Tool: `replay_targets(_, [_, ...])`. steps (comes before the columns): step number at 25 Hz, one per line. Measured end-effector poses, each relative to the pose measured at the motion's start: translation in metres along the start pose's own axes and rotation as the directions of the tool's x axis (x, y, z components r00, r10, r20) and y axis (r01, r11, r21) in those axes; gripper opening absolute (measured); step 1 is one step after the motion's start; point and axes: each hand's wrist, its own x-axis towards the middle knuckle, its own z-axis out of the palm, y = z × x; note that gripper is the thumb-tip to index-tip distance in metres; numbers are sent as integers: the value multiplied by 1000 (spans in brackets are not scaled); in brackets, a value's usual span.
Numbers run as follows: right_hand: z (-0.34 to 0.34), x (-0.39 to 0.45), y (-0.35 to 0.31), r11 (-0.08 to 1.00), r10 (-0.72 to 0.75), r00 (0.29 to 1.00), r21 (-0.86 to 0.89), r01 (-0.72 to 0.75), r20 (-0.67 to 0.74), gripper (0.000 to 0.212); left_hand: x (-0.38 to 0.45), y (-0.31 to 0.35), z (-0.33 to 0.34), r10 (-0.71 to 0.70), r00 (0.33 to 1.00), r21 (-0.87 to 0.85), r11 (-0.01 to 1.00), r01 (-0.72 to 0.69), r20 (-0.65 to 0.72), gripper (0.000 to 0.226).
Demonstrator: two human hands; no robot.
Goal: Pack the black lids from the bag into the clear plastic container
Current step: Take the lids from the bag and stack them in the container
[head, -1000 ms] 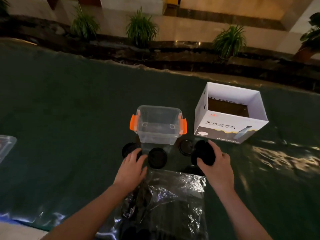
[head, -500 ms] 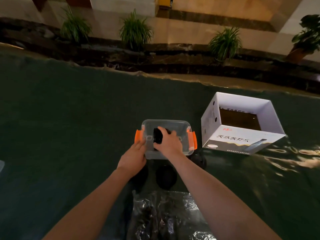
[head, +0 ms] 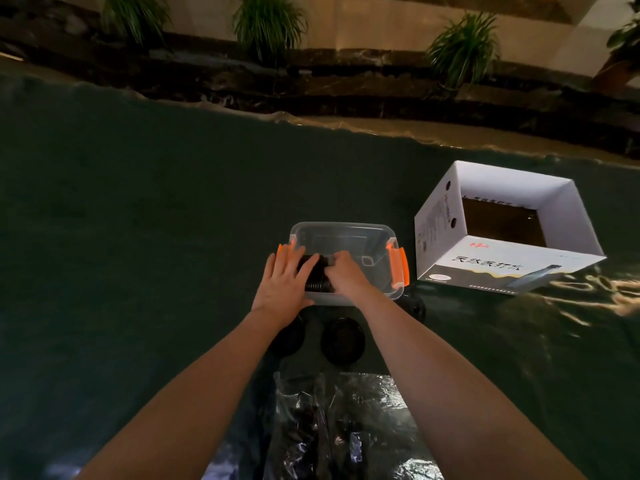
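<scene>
The left hand [head: 282, 284] lies with straight, spread fingers [head: 294, 259] on a stack of black lids [head: 317, 275] inside the clear container [head: 346, 261]. The right hand [head: 346, 271] curls its fingers onto the same stack from the other side. The container, with orange clips [head: 397, 266], stands on the dark green worktop [head: 156, 220]. Two more loose lids [head: 343, 340] lie just in front of it, then the shiny plastic bag [head: 346, 427]. A white cardboard box [head: 502, 230] stands open to the right.

Lobby-like indoor hall, potted plants [head: 270, 22], marble ledge [head: 346, 88]
</scene>
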Motion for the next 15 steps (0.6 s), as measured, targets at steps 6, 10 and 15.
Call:
replay_targets(6, [-9,14,5,996,31,992,-87,-20,121,22,21,11,-1,213,974,260,939,-227,81,74])
replay_targets(10, [-8,9,9,994,-34,999,-99,36,23,19,30,19,-3,172,979,214,958,-193,112,62])
replay_targets(15, [-13,-33,36,947,-321,903,-86,310,-285,34,21,18,-2,209,975,242,945,-221,76,52])
